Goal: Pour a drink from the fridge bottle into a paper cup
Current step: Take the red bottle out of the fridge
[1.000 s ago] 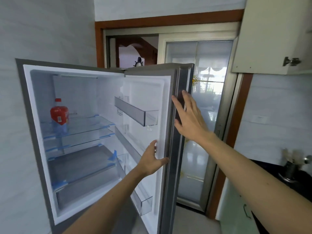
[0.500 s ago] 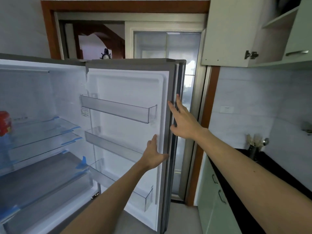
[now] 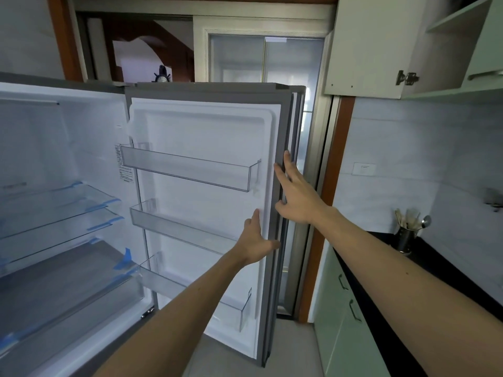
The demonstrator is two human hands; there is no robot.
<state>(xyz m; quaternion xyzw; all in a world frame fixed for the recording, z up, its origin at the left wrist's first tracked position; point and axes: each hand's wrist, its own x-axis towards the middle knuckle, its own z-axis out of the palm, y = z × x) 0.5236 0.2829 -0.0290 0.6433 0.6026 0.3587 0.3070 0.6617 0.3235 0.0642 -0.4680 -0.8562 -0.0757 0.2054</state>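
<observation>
The fridge door [image 3: 206,148] stands wide open, its white inner side with three clear, bare racks facing me. My left hand [image 3: 257,240] lies flat against the door's inner edge, fingers straight, thumb across the grey seal. My right hand [image 3: 295,195] touches the door's outer edge higher up with straight, spread fingers. The fridge interior [image 3: 54,164] shows bare glass shelves at the left. The red-capped bottle and any paper cup are out of view.
A black counter [image 3: 435,270] over pale green cabinets [image 3: 351,330] runs along the right, with a metal utensil holder [image 3: 405,238] on it. An open wall cupboard [image 3: 386,50] hangs above. A glass sliding door [image 3: 272,63] is behind the fridge door.
The view has swung right, so the red bottle on the fridge shelf has left the frame at the left. Both hands stay on the door's edge as it opened wider.
</observation>
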